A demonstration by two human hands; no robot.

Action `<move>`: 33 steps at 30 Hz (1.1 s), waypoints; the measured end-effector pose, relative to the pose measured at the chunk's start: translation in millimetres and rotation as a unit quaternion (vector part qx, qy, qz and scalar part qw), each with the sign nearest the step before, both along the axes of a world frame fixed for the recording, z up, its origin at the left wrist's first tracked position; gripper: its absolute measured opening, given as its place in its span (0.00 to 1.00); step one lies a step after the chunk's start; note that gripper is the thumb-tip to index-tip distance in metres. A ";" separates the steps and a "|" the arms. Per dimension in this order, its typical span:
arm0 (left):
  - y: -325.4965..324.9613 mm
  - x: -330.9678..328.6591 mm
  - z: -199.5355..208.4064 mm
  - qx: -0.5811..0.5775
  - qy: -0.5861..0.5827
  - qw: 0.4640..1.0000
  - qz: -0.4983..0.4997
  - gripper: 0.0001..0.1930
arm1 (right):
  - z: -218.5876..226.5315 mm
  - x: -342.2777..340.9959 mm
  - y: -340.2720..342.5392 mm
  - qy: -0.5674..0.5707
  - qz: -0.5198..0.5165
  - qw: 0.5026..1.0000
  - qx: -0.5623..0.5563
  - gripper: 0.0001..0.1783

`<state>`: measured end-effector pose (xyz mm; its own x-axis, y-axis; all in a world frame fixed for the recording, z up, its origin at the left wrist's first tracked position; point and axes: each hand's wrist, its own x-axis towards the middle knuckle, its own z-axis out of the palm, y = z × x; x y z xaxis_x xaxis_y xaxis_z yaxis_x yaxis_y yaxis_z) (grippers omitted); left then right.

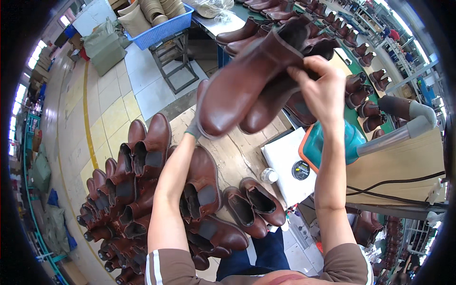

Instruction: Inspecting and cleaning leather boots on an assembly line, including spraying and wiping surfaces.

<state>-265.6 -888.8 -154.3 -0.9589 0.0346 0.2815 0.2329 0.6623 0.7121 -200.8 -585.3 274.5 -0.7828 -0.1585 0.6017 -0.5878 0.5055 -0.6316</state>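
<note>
A brown leather ankle boot (242, 85) is held up over the workbench, its toe toward me and its dark opening at the upper right. My left hand (193, 129), with something grey around it, is against the toe side. The boot hides its fingers. At the boot's top edge, the fingers of my right hand (323, 88) are bent and closed on the upper rim. Partly behind it is another brown boot (261, 114); whether this one rests on the bench or is held too, I cannot tell.
Many brown boots (152, 147) are piled at my left. Two low brown shoes (240, 211) stand at the bench's near edge. A small white-capped bottle (269, 175), a round black tin (300, 170) and a teal machine (346, 142) with a grey pipe are at right. A blue basket (161, 29) stands far left.
</note>
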 end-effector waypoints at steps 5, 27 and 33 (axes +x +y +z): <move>106.6 -22.9 -9.3 -0.215 0.063 0.974 -0.028 0.29 | 10.2 -8.5 -7.6 -0.153 0.021 0.986 -0.067 0.06; -30.9 153.6 218.4 -0.539 -0.383 0.750 0.004 0.34 | -258.3 -42.2 -195.7 -0.392 -0.137 0.889 -0.195 0.15; -33.5 208.8 229.5 -0.307 -0.242 0.919 -0.052 0.20 | -193.0 13.4 -148.6 -0.508 0.075 0.844 -0.152 0.25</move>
<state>-56.7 -922.2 75.2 -0.9493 0.1429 -0.2799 0.0722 0.9660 0.2483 -187.5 -733.9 81.4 -0.9042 -0.2611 -0.3381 0.2928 0.1974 -0.9356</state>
